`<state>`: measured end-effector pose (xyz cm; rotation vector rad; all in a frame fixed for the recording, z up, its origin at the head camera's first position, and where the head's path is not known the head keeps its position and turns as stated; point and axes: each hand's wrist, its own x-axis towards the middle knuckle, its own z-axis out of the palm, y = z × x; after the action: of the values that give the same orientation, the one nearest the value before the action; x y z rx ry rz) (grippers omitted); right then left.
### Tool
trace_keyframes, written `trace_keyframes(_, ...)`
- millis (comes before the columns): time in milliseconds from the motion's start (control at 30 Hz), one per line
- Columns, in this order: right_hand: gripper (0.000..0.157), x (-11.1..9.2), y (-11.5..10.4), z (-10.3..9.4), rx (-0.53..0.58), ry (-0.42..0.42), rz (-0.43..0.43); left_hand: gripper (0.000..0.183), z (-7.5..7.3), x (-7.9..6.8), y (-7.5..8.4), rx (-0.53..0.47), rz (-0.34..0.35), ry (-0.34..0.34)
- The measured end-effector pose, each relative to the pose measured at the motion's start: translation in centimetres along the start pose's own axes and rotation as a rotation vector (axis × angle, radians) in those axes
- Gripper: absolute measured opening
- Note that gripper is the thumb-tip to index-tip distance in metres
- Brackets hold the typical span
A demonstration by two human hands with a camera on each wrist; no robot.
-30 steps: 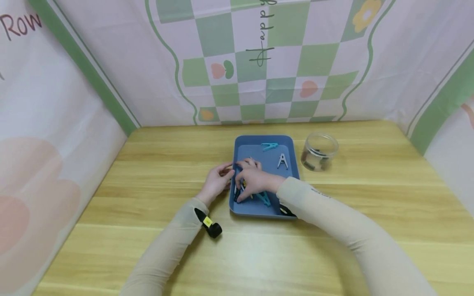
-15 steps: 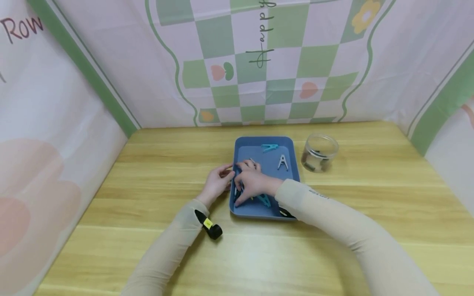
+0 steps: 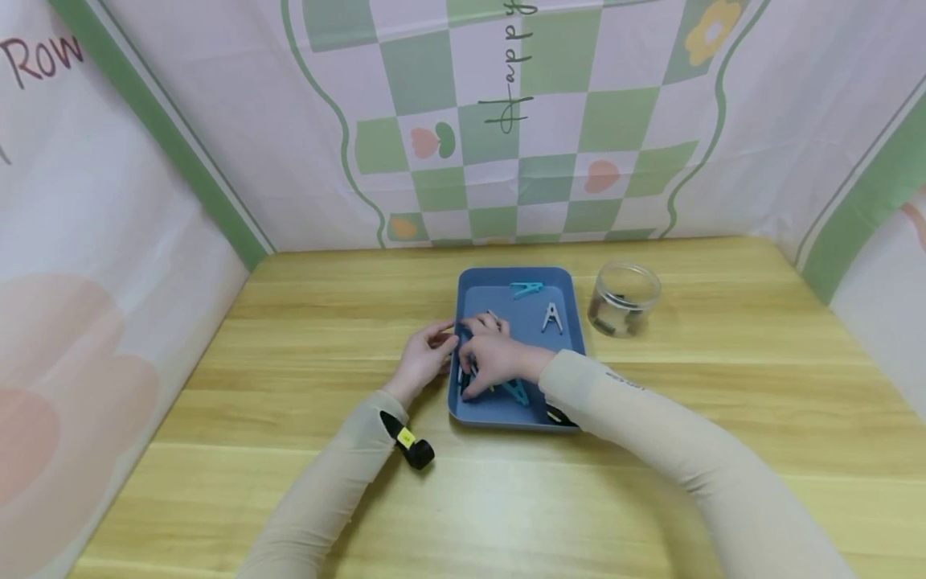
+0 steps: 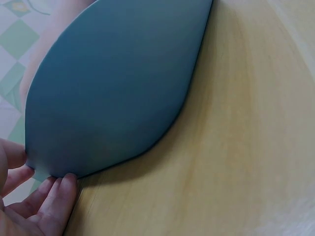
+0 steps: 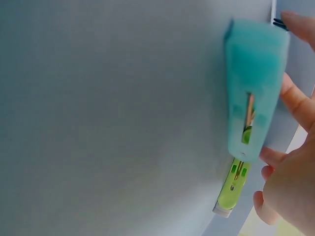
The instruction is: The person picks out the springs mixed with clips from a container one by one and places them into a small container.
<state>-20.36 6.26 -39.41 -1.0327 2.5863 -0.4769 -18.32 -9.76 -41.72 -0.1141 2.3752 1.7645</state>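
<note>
A blue tray holds several clothespins. My right hand reaches down along the tray's left inner wall, thumb and fingers bent around a black clip that is mostly hidden by the hand. In the right wrist view, the thumb touches dark prongs. Beside that hand lie a large teal clothespin and a green clothespin. My left hand is outside the tray, its fingertips against the outer wall and lower edge.
Toward the tray's far end lie a light-blue clothespin and a grey clothespin. Right of the tray stands a clear round jar with dark pieces inside. A black object shows in the near right corner beside the right sleeve.
The right thumb has shifted slightly around the black clip. Otherwise both hands, the tray and the jar have kept their places.
</note>
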Motion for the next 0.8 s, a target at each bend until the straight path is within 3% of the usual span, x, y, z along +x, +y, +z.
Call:
trace_keyframes(433, 0.014, -0.4, 0.62, -0.43, 0.063, -0.024, -0.048, 0.04, 0.01, 0.07, -0.13, -0.001, 0.0, 0.001)
trace_keyframes(800, 0.017, -0.83, 0.9, -0.97, 0.142, -0.024, -0.041, 0.04, -0.06, 0.18, -0.26, -0.001, 0.01, -0.005)
